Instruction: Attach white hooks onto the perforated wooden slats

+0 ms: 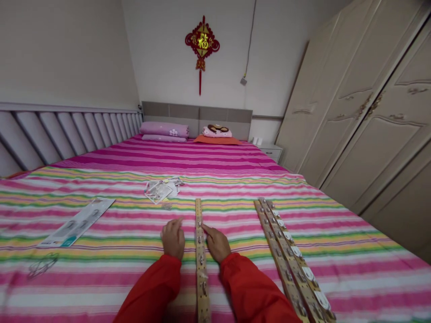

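A long wooden strip (pixel 201 260) with holes and small metal hooks lies lengthwise on the striped bedspread (pixel 111 242), running away from me. My left hand (pixel 173 239) rests on the bedspread just left of the strip, fingers curled and pointing forward. My right hand (pixel 217 242) sits on the strip's right side, fingers bent, the index finger reaching to a hook near the strip's middle. Both sleeves are red. I cannot make out anything held in either hand.
Two more wooden strips (pixel 289 260) with hooks and white round pieces lie side by side to the right. A pile of small clear packets (pixel 162 189) lies ahead, a long flat package (pixel 76 222) at the left. A wardrobe (pixel 370 116) stands on the right.
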A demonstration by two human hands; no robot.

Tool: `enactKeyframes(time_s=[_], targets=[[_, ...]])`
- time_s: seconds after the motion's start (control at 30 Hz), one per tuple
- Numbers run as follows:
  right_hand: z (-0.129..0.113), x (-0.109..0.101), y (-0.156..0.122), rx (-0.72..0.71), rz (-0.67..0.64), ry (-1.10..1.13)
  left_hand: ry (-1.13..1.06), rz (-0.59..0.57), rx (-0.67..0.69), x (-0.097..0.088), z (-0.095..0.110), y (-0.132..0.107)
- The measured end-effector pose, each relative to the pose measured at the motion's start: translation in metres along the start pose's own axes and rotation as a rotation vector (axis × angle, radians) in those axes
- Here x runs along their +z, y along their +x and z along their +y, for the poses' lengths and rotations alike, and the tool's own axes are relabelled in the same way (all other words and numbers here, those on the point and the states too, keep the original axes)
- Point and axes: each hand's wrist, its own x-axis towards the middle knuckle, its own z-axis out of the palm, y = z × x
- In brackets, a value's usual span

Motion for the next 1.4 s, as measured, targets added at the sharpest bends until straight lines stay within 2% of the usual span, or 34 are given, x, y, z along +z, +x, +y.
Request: enactKeyframes(time_s=[0.07,0.1,0.17,0.37,0.63,0.77,0.87,0.97,1.07,1.17,1.4], targets=[[0.002,0.0,0.0,-0.007,0.022,0.075,-0.018,0.181,-0.111,0.001,-0.009,0.001],[0.002,0.0,-0.001,-0.01,0.034,0.117,-0.028,0.235,-0.142,0.001,-0.013,0.001],[0.003,0.0,-0.001,-0.009,0.06,0.186,-0.038,0.26,-0.17,0.002,-0.018,0.001],[0.011,0.006,0.001,0.051,0.141,0.281,-0.044,0.186,-0.201,0.008,-0.02,0.0],[0.014,0.007,0.001,0.067,0.15,0.343,-0.189,0.136,-0.294,0.006,-0.024,0.002],[0.016,0.009,0.001,0.069,0.163,0.376,-0.363,0.147,-0.421,0.0,-0.016,0.005],[0.017,0.011,0.002,0.078,0.181,0.398,-0.59,0.168,-0.579,-0.002,-0.006,0.01],[0.017,0.011,0.003,0.075,0.196,0.444,-0.855,0.11,-0.758,-0.001,0.005,0.02],[0.019,0.012,0.003,0.07,0.217,0.493,-1.134,0.043,-0.878,0.006,0.015,0.034],[0.022,0.015,0.002,0.069,0.248,0.527,-1.33,-0.018,-0.911,0.018,0.02,0.048],[0.018,0.011,0.002,0.117,0.263,0.571,-1.462,-0.057,-0.87,0.05,0.015,0.06]])
